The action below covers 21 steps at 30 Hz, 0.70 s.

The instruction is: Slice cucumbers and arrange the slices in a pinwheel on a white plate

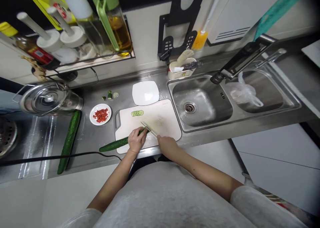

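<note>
My left hand [137,140] is closed over the right end of a long green cucumber [113,145], pressing it on the white cutting board [122,129]. In my right hand [167,145] is the handle of a knife [150,129]. Its blade stands at the cucumber's cut end, close by my left fingertips. A short row of cucumber slices [137,113] lies near the board's upper edge. Past the board sits a white square plate [145,93]. To the left, a round white plate [109,112] holds chopped red pieces.
Another whole cucumber [69,143] lies on the left, by a lidded steel pot [72,101]. A black cord [82,153] crosses the counter's front. Cucumber ends [109,95] lie behind the round plate. On the right is a double sink [178,121] with a plastic bag [246,91].
</note>
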Motion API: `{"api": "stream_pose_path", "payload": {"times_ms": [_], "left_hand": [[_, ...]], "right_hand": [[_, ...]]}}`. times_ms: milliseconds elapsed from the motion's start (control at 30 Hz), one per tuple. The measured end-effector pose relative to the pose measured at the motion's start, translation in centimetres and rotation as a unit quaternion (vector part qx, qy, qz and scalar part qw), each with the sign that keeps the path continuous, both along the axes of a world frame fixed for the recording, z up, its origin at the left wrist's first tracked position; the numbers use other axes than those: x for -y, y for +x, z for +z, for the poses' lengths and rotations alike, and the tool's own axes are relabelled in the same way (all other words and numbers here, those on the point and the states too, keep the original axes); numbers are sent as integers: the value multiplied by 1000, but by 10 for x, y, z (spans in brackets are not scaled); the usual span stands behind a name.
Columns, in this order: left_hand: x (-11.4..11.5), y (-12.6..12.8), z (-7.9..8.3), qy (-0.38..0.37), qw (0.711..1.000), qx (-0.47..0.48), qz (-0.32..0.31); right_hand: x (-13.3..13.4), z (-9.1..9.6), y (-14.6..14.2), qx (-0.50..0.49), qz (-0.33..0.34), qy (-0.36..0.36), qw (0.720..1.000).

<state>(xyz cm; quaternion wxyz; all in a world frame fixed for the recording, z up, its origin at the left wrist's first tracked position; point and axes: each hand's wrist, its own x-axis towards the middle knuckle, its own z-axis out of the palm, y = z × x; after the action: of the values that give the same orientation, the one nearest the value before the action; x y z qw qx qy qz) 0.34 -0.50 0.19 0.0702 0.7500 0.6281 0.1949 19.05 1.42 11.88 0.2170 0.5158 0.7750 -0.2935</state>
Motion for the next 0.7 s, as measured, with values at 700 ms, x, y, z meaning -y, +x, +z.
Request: {"api": "stream_pose_path", "payload": {"times_ms": [700], "left_hand": [[-1, 0, -2, 80, 996, -6, -30]], "right_hand": [[-8, -9, -5, 4, -2, -18, 1000]]}}
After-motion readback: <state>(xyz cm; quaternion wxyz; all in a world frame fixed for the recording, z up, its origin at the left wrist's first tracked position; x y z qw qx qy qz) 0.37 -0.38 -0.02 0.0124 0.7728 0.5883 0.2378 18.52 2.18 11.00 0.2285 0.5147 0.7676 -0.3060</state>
